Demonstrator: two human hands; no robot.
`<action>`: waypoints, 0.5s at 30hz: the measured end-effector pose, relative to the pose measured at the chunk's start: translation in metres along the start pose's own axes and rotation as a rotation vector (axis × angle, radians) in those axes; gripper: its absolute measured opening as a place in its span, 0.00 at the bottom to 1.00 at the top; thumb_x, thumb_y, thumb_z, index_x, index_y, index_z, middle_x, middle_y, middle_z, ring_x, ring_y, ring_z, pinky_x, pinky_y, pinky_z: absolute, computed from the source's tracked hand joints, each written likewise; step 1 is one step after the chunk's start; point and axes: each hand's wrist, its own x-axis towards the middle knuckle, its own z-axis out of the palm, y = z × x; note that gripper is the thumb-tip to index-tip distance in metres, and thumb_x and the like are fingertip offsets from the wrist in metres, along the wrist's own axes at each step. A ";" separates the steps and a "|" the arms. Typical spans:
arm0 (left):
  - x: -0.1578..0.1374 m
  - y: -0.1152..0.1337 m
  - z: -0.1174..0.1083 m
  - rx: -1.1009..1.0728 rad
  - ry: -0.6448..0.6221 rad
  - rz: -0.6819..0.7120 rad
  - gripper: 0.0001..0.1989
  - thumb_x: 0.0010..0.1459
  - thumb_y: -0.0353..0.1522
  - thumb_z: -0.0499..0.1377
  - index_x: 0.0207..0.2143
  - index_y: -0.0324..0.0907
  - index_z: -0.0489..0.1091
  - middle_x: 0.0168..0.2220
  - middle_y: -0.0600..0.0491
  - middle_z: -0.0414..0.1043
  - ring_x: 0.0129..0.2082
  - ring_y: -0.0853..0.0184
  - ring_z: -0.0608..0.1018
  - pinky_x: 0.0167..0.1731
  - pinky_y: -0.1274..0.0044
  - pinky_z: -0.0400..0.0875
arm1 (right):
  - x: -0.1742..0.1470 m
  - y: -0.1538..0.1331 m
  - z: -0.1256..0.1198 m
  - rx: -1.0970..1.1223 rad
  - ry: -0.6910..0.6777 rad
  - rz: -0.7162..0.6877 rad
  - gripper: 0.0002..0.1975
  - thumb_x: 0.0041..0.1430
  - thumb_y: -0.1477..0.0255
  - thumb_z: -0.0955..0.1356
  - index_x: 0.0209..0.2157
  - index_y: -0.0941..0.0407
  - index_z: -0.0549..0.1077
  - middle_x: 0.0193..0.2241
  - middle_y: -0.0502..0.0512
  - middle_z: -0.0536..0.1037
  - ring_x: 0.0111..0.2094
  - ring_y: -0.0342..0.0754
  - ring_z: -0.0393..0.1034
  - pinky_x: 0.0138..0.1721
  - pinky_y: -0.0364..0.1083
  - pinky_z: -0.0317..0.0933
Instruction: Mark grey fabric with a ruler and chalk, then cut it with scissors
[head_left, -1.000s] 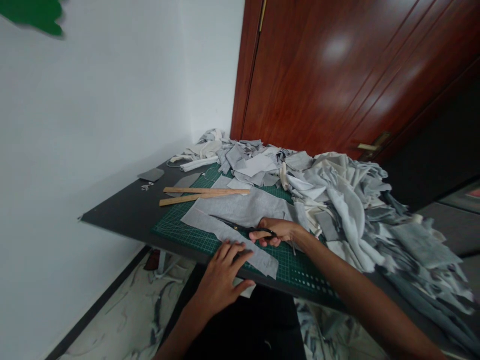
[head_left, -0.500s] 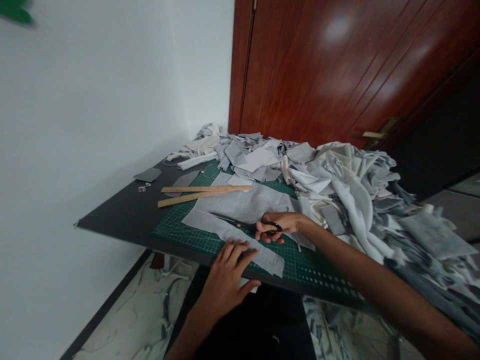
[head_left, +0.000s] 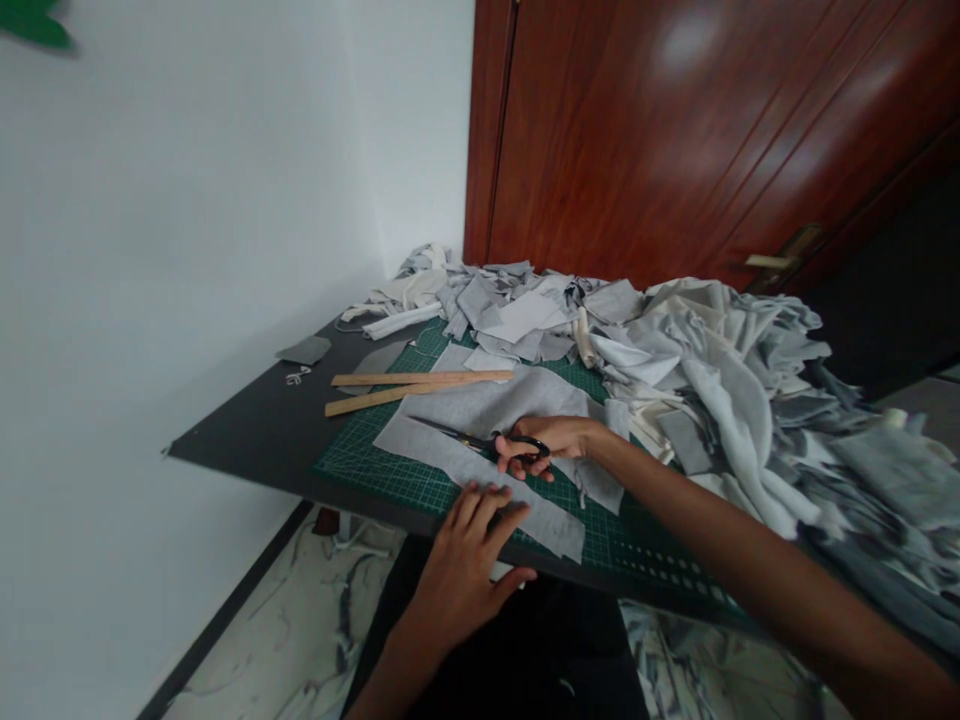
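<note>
The right hand (head_left: 529, 452) grips black scissors (head_left: 487, 446), which have advanced toward ten o'clock along grey cloth (head_left: 487, 405) on the green mat (head_left: 405, 482) — the cut probably becomes longer. At six o'clock, the left hand (head_left: 466, 560) rests flat, fingers spread — steadying the cloth, it seems.

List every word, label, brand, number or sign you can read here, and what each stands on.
No readable text anywhere.
Green cutting mat: printed grid lines and white dots; any numbers are too small to read.
Wooden rulers: any markings too small to read.
Scissors: no lettering can be made out.
</note>
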 end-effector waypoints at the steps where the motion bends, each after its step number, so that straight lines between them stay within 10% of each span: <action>1: 0.000 0.000 -0.001 -0.001 -0.003 0.001 0.32 0.65 0.53 0.61 0.66 0.50 0.68 0.63 0.48 0.69 0.66 0.48 0.65 0.65 0.54 0.65 | 0.001 -0.001 0.000 -0.002 -0.004 0.000 0.31 0.58 0.46 0.74 0.36 0.65 0.76 0.24 0.49 0.74 0.17 0.34 0.57 0.18 0.38 0.64; 15: 0.001 0.001 -0.004 0.006 0.016 0.015 0.31 0.67 0.54 0.58 0.66 0.50 0.69 0.62 0.48 0.70 0.66 0.49 0.66 0.65 0.55 0.65 | -0.003 -0.010 0.009 0.090 0.043 0.058 0.29 0.57 0.48 0.75 0.35 0.64 0.74 0.22 0.46 0.72 0.14 0.32 0.53 0.13 0.36 0.51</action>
